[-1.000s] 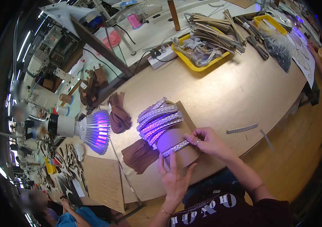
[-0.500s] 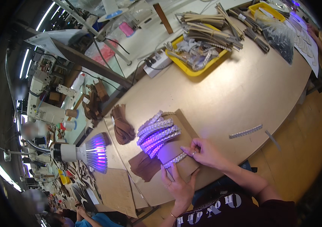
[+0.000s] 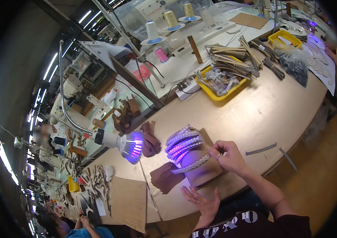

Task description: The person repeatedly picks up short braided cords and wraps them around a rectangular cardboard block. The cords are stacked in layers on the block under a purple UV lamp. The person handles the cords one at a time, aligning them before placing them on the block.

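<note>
Braid (image 3: 194, 164), lower centre, is best laid flat, right grip (image 3: 230, 158) clamped on its end, left grip (image 3: 203, 202) apart.

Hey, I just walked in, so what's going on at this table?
A person's right hand seems to pinch one end of a pale braided strip, which extends across a brown sheet. Their left hand is open on the near side, apart from that strip. More braided strips lie bunched just beyond, near a lit lamp, with brown strips to the left.
</note>
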A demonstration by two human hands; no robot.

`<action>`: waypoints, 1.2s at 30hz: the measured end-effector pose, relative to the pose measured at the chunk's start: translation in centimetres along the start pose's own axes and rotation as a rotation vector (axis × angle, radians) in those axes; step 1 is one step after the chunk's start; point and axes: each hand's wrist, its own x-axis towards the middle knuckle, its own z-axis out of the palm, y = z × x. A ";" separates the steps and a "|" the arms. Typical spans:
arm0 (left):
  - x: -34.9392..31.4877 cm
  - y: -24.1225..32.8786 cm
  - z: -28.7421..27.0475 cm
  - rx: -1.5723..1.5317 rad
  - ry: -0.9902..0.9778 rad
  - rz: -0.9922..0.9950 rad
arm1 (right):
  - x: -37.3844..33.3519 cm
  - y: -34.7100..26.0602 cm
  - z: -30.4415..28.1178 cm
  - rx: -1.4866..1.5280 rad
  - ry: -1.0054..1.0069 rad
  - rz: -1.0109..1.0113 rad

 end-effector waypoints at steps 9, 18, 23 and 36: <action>-4.8 -2.9 0.6 -0.031 -0.112 0.095 | -0.9 -4.2 2.4 0.113 0.081 -0.164; -5.3 -3.2 2.1 0.074 -0.018 0.084 | -1.6 -5.8 3.1 0.162 0.084 0.108; -5.2 -3.3 1.9 0.070 -0.054 0.124 | -2.0 -5.9 3.3 0.140 0.095 0.044; -5.6 -4.0 3.0 0.124 0.107 0.275 | 7.9 -1.0 3.0 -0.321 0.122 -0.019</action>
